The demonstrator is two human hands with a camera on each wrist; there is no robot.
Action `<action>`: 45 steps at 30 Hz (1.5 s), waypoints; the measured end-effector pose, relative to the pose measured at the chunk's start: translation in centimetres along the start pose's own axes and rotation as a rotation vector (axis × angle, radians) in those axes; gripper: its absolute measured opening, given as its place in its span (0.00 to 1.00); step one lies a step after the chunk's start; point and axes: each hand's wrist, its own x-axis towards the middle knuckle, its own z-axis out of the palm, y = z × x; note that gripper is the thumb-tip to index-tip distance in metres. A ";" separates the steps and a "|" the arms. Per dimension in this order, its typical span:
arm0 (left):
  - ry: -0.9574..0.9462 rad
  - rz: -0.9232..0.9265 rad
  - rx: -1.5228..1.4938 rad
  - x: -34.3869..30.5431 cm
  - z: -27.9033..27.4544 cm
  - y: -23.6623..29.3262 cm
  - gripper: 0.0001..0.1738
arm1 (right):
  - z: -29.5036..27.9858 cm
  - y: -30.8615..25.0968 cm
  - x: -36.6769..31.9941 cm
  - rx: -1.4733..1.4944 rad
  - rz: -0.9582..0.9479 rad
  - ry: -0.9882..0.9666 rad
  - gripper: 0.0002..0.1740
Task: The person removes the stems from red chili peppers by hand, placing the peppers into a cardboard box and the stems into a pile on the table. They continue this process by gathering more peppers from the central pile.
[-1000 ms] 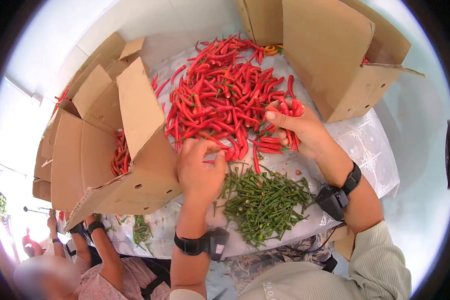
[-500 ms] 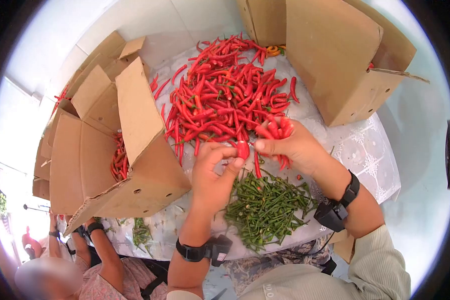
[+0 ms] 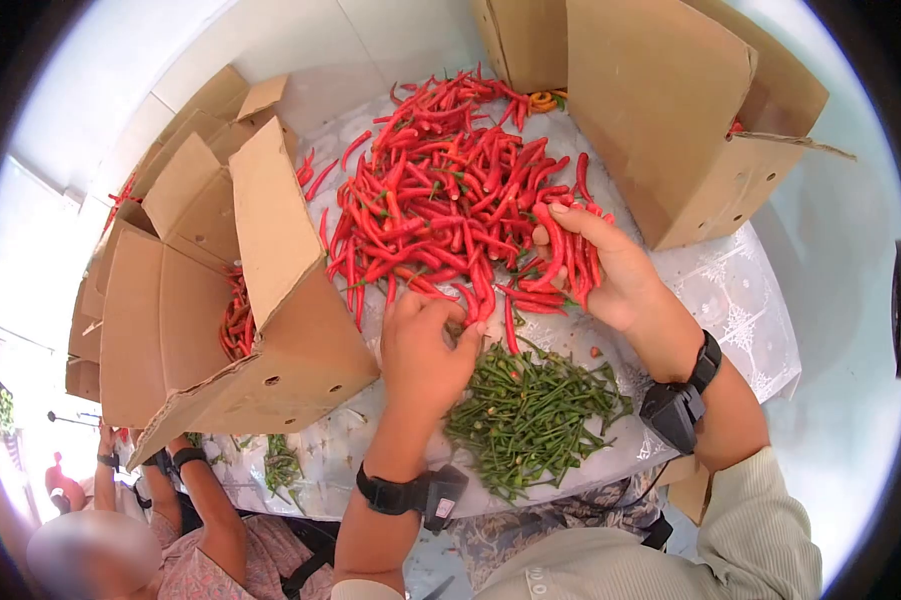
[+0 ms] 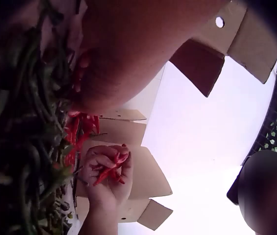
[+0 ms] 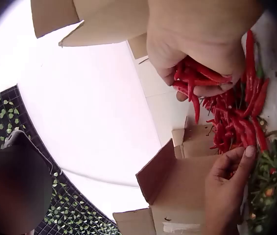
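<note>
A big heap of red chili peppers (image 3: 420, 200) covers the middle of the table. At the heap's near edge my left hand (image 3: 425, 355) has thumb and forefinger together at a chili pepper (image 5: 247, 131), pinching its end. Farther right, my right hand (image 3: 615, 265) grips a bunch of red chilies (image 3: 567, 250), its thumb lying across the top of them. In the right wrist view the bunch (image 5: 197, 81) pokes out between the curled fingers. Just below the hands lies a pile of green stems (image 3: 535, 420).
An open cardboard box (image 3: 270, 370) with red chilies inside stands close to my left forearm. Another tall carton (image 3: 670, 120) stands at the back right. The white patterned table cover (image 3: 740, 310) shows at right. A second person (image 3: 220, 540) works at lower left.
Half a second ago the hands were close together, a chili upright in the left. Since then the right hand has drawn up and right with its bunch; the left has lowered to the heap's edge.
</note>
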 end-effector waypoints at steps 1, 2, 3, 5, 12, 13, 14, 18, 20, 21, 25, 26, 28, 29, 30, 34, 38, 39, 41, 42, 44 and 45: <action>0.002 0.000 -0.028 0.0 0.3 -0.3 0.11 | 0.0 0.0 0.0 0.047 0.015 0.012 0.14; 0.005 0.000 -0.055 0.0 0.4 -0.4 0.11 | 0.2 0.1 -0.1 0.070 0.021 0.008 0.15; 0.034 0.005 -0.105 -0.1 0.3 -0.4 0.11 | 0.4 0.1 -0.2 0.092 0.026 0.002 0.15; 0.096 0.019 -0.205 0.1 -0.1 -0.3 0.11 | 0.8 0.0 -0.1 0.134 0.043 -0.033 0.17; -0.054 0.128 -0.315 0.0 -0.6 1.2 0.12 | 0.3 0.2 -0.6 -0.246 -0.098 -0.169 0.19; -0.080 0.152 -0.261 0.0 -0.8 1.3 0.13 | 0.7 0.2 -0.9 -0.398 -0.170 -0.189 0.19; -0.107 0.176 -0.210 0.1 -0.9 1.4 0.13 | 1.1 0.6 -1.0 -0.593 -0.322 -0.231 0.18; -0.109 0.156 -0.291 0.0 -0.8 1.5 0.13 | 2.3 1.5 -1.7 -1.166 -0.628 -0.335 0.17; -0.090 0.106 -0.326 0.0 -0.8 1.4 0.12 | 2.3 1.3 -1.8 -1.341 -0.640 -0.333 0.17; -0.075 0.088 -0.361 0.1 -0.9 1.4 0.12 | 2.3 1.4 -1.8 -1.399 -0.658 -0.338 0.17; -0.021 0.040 -0.486 0.0 -0.1 1.3 0.13 | 2.2 1.9 -1.9 -1.528 -0.710 -0.304 0.16; -0.009 0.037 -0.515 0.1 0.2 1.1 0.13 | 2.2 2.0 -1.9 -1.536 -0.719 -0.280 0.16; 0.082 0.024 -0.384 0.5 0.3 0.9 0.14 | 2.1 1.7 -2.0 -1.440 -0.604 -0.113 0.15; 0.129 0.018 -0.316 0.7 0.3 0.6 0.14 | 2.1 1.5 -1.8 -1.389 -0.548 -0.034 0.15; 0.132 0.038 -0.231 0.9 0.5 -0.1 0.15 | 1.7 1.3 -1.3 -1.338 -0.542 0.057 0.15; 0.082 0.090 -0.035 0.6 0.8 0.2 0.13 | 1.1 0.9 -0.5 -0.942 -0.477 0.055 0.17; 0.076 0.071 -0.033 0.8 0.9 0.4 0.10 | 1.0 1.2 -0.3 -0.827 -0.427 0.018 0.16; 0.072 0.079 -0.026 0.7 0.8 0.4 0.10 | 1.1 1.1 -0.3 -0.786 -0.406 0.014 0.16; 0.100 0.083 -0.093 0.2 0.3 0.5 0.09 | 1.2 1.2 -0.7 -0.768 -0.402 -0.010 0.16; 0.121 0.089 -0.125 0.3 0.1 0.4 0.08 | 1.4 1.3 -0.8 -0.794 -0.430 -0.034 0.16; 0.083 0.041 -0.301 0.3 0.0 0.4 0.08 | 1.9 1.3 -1.3 -0.871 -0.493 -0.116 0.17; 0.060 0.014 -0.389 0.2 0.0 0.3 0.08 | 2.2 1.3 -1.6 -0.922 -0.522 -0.172 0.17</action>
